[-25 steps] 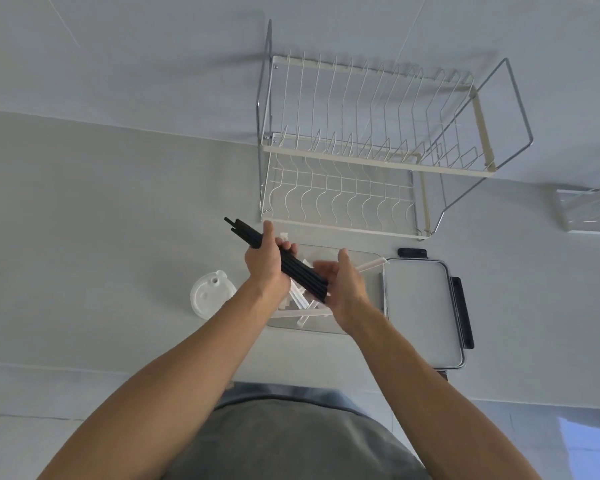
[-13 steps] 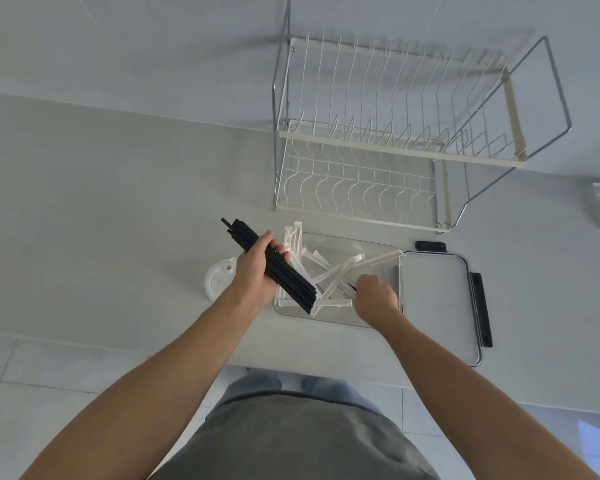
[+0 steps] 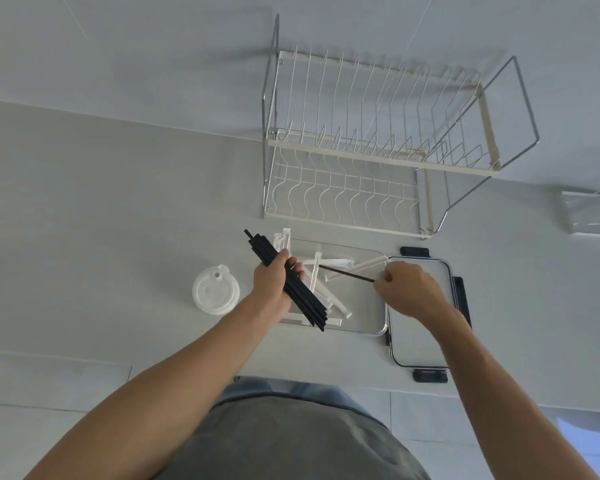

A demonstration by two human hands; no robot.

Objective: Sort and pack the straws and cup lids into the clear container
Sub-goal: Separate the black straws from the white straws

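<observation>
One pale grey countertop (image 3: 101, 209) runs under a plain wall, carrying a two-tier white wire dish rack (image 3: 378, 143). Below the rack sits the clear container (image 3: 361, 320), rectangular with rounded corners, holding loose white wrapped straws (image 3: 317, 282); its flat lid with black clips (image 3: 420, 348) lies touching its right side. The left hand (image 3: 272, 289) has fingers curled round a bundle of black straws (image 3: 291, 285), slanted over the container. The right hand (image 3: 409, 291) pinches a single black straw (image 3: 347, 273) by its end. A round translucent cup lid (image 3: 215, 294) lies left of the container.
</observation>
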